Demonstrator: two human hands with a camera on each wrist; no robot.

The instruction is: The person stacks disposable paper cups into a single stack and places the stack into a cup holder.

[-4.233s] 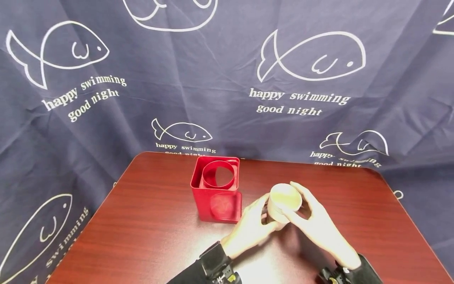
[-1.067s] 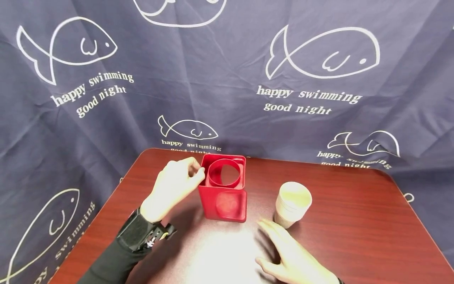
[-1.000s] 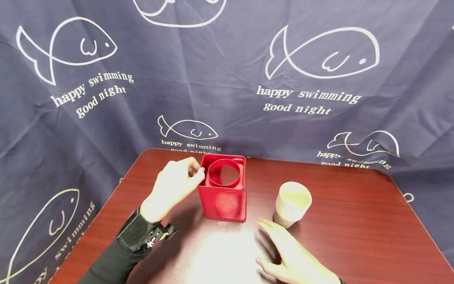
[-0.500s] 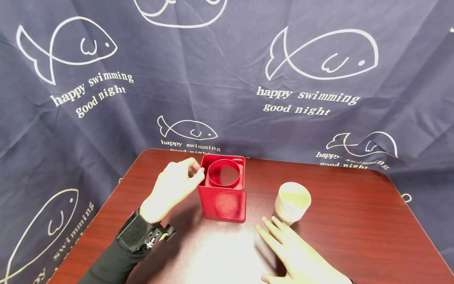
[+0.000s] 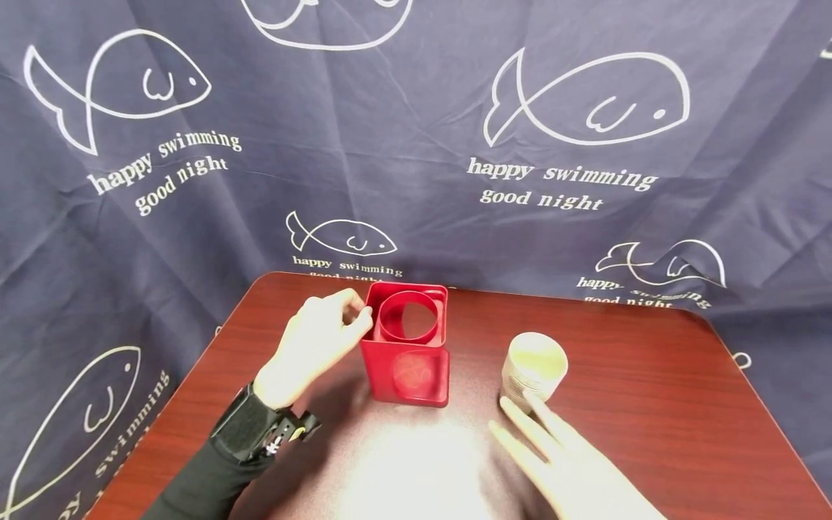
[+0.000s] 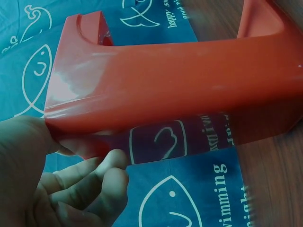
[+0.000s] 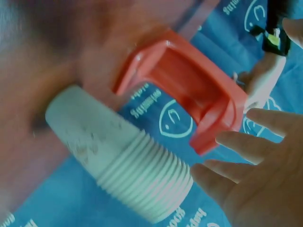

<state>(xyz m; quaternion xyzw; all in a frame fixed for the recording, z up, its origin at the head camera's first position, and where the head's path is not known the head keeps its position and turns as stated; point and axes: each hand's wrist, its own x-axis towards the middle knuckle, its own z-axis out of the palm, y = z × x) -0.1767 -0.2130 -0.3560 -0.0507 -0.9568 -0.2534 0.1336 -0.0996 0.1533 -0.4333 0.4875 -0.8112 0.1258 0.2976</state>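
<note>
A red plastic cup holder (image 5: pixel 396 372), square with a round ring in its open top, stands on the table. My left hand (image 5: pixel 312 343) pinches the upper rim of its left wall. In the left wrist view, curled fingers (image 6: pixel 111 182) lie beside that wall and the thumb's tip is hidden. To the right, a nested stack of white paper cups (image 5: pixel 529 372) stands mouth up; its many rims show in the right wrist view. In front of the stack, my right hand (image 5: pixel 572 462) has its fingers extended and spread; whether the fingertips touch the cups I cannot tell.
The reddish-brown wooden table (image 5: pixel 637 375) has rounded far corners. Behind it hangs a dark blue curtain (image 5: pixel 416 144) with white fish prints. A bright glare lies on the table's front middle, and a black wrist camera mount (image 5: pixel 260 426) sits on my left wrist.
Both hands held the cups at first; the stack was then standing, released, with my left hand on the red holder's rim. Lately my right hand spread its fingers and shifted right, before the cups.
</note>
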